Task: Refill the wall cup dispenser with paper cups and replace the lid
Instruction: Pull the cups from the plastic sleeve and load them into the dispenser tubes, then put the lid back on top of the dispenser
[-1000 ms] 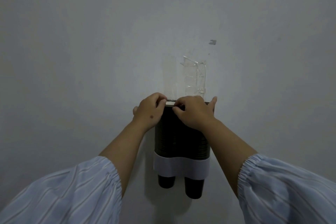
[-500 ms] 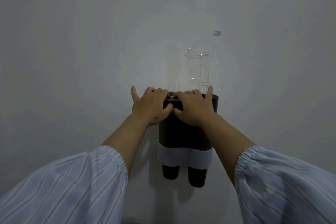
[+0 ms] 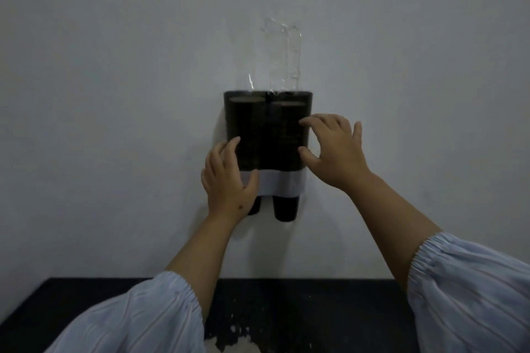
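Dispenser: the dark, two-tube wall cup dispenser (image 3: 266, 135) hangs on the pale wall in front of you, at mid-frame, with a white band (image 3: 279, 186) wrapped round its lower part
Top edge: a dark flat lid (image 3: 266, 94) lies along the top rim; two round stack tops show just beneath it
Cups: the bottom of a dark paper cup (image 3: 284, 208) sticks out below the white band on the right; its left neighbour is mostly hidden behind your wrist
Left hand: your left hand (image 3: 228, 180) is spread open against the dispenser's lower left side, thumb lying across the white band, fingers loose, closed round nothing
Right hand: your right hand (image 3: 334, 149) sits at the dispenser's right edge, fingers curled apart, fingertips touching the dark front, gripping nothing
Above: crumpled clear tape (image 3: 282, 57) clings to the wall right over the lid; bare wall beyond it
Sides: plain wall lies open to both left and right of the dispenser
Below: a dark counter (image 3: 315, 309) runs along the wall's foot, well under the cups, with a pale patch at its near edge
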